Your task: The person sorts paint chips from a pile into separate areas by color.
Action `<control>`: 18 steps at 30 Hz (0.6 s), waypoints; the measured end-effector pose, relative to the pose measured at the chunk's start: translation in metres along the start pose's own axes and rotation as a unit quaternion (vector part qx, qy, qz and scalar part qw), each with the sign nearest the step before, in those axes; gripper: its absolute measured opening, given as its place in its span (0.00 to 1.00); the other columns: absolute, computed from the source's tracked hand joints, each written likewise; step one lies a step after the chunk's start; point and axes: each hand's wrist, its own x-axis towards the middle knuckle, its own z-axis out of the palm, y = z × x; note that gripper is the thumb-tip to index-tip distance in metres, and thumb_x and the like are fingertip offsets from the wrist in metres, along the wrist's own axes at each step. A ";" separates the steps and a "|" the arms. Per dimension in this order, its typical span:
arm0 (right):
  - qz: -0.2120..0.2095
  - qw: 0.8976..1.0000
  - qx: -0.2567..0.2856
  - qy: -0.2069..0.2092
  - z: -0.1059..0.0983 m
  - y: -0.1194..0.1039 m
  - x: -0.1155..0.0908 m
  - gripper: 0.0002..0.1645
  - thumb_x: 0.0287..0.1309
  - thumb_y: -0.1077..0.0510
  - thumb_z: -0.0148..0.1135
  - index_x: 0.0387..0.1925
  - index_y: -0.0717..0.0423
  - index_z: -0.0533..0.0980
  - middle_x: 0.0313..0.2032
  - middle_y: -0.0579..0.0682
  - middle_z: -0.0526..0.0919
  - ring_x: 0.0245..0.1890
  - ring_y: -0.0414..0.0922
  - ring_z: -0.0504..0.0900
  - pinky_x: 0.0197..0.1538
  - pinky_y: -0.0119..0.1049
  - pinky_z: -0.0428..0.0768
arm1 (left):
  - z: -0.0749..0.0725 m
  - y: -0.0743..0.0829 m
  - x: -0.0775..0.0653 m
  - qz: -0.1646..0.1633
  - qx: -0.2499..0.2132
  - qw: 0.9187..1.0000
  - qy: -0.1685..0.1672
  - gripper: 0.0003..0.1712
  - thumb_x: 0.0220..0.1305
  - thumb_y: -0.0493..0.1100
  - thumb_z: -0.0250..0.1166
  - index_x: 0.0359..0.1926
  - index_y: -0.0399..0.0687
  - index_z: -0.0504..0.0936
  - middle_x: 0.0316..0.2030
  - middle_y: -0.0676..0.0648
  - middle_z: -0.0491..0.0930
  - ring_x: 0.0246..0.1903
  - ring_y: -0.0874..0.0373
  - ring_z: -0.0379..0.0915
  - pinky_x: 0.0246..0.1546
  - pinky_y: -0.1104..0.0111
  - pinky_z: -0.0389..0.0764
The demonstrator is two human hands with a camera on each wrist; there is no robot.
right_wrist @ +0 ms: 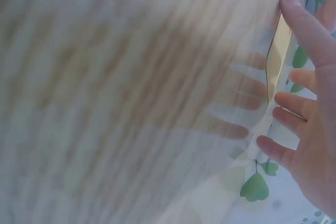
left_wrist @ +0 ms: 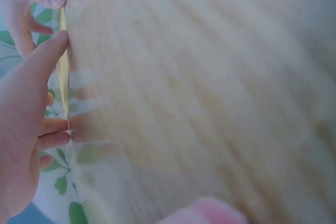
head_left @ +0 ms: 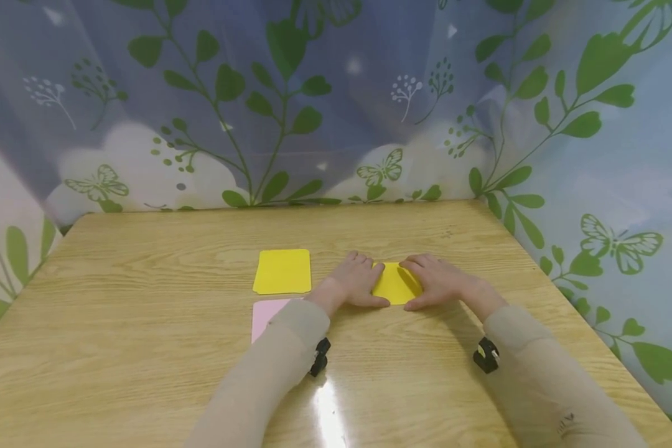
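Note:
A thin yellow square sheet (head_left: 394, 283) lies on the wooden table between both hands, its right part slightly shaded as if raised. My left hand (head_left: 355, 280) touches its left side, thumb at the near edge and fingers extended toward the far edge. On the opposite side, my right hand (head_left: 439, 280) rests in a mirrored pose, thumb near and fingers far. Seen edge-on in the left wrist view, the sheet (left_wrist: 63, 72) bows up a little. Fingers look mostly straight in both wrist views. Parts of the sheet's sides are hidden under the hands.
Left of the hands lies another yellow square (head_left: 282, 271), with a pink square (head_left: 266, 314) nearer, partly covered by my left sleeve. Patterned leaf-and-butterfly cloth (head_left: 313, 124) hangs behind and beside the table (head_left: 145, 348). Black wrist cameras sit under both cuffs.

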 end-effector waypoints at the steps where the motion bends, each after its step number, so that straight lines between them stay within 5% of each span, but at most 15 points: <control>1: 0.000 1.000 0.000 -0.003 0.000 0.001 0.001 0.53 0.45 0.33 0.64 0.62 0.64 0.61 0.60 0.63 0.64 0.60 0.61 0.62 0.56 0.59 0.64 | 0.000 0.000 0.000 0.003 0.001 1.000 0.001 0.49 0.57 0.74 0.47 0.68 0.46 0.58 0.62 0.43 0.65 0.63 0.48 0.55 0.65 0.56 0.47; 18: 0.025 0.998 0.021 -0.051 -0.010 -0.001 0.013 0.59 0.38 0.33 0.70 0.63 0.66 0.60 0.51 0.60 0.66 0.49 0.54 0.67 0.51 0.49 0.69 | -0.004 -0.004 -0.004 0.019 0.016 1.000 -0.011 0.48 0.56 0.75 0.46 0.67 0.49 0.61 0.59 0.45 0.66 0.61 0.50 0.57 0.64 0.58 0.48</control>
